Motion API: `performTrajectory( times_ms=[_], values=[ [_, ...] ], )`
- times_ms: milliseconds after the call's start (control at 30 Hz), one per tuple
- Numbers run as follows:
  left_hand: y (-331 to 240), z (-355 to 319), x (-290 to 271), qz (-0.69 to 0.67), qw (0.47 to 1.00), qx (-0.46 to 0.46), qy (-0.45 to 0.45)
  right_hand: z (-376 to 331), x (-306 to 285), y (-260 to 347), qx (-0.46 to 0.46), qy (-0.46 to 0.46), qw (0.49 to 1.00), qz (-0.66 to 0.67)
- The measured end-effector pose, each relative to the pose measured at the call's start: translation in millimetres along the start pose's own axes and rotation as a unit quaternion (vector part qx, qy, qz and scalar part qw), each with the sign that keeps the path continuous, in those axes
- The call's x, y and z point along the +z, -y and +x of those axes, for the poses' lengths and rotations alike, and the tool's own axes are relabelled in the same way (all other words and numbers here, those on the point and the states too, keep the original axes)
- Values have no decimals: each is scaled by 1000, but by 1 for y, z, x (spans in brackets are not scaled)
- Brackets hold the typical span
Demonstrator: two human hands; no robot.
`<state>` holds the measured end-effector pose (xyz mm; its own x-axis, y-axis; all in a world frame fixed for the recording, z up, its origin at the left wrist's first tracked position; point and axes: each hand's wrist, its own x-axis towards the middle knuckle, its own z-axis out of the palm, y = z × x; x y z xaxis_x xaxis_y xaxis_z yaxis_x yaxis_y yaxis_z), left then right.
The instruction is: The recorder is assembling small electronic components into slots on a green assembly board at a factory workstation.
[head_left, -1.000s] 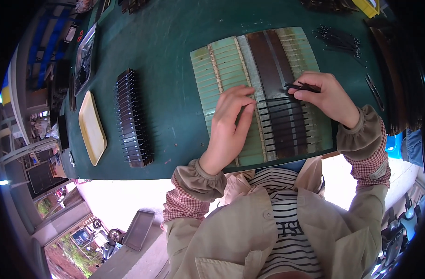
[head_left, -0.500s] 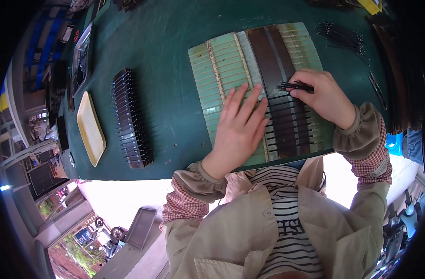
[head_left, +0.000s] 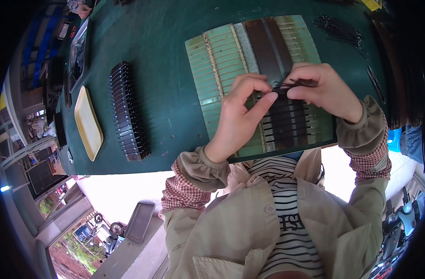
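Note:
A pale green grooved board (head_left: 197, 69) lies before me on the table. Two dark brown strips (head_left: 260, 43) run lengthwise over it, with a narrow grey gap between them. Across their near half sit several thin black rods (head_left: 306, 122), side by side, their ends sticking out. My right hand (head_left: 325, 90) holds a small bundle of thin black rods (head_left: 304, 83) between thumb and fingers, above the strips. My left hand (head_left: 238, 109) meets it there, thumb and forefinger pinched on the end of a black rod; the fingertips partly hide it.
Left on the green table (head_left: 166, 83) are a dark stack with pins along its sides (head_left: 126, 111), a cream tray (head_left: 87, 125) and a metal tray (head_left: 85, 39). Loose black rods (head_left: 338, 31) and a slim dark tool (head_left: 375, 84) lie right. Another person's hand (head_left: 84, 11) shows far left.
My left hand has lifted from lying flat on the board and closed into a pinch beside my right hand. Another person's hand has come into view at the far left.

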<state>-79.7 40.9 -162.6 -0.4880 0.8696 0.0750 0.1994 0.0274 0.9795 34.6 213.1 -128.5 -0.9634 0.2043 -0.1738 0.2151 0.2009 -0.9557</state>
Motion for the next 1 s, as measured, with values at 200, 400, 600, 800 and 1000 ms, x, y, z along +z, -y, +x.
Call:
performTrajectory(
  times_ms=[200, 400, 600, 800, 1000],
  values=[
    [16, -2, -4, -18, 999, 23, -12, 5, -4, -9, 85, 10, 994, 66],
    [6, -5, -16, 262, 958, 109, -46, 10, -6, -29, 3, -47, 999, -24],
    [10, -11, -18, 273, 954, 116, -41, 14, -3, -31, -33, -81, 991, -104],
    [8, -9, -14, 324, 937, 135, 4, 15, 0, -30, -64, -92, 983, -143],
    [4, -10, -10, 390, 909, 145, 39, 5, 12, -20, -47, -157, 933, -320]
  ],
)
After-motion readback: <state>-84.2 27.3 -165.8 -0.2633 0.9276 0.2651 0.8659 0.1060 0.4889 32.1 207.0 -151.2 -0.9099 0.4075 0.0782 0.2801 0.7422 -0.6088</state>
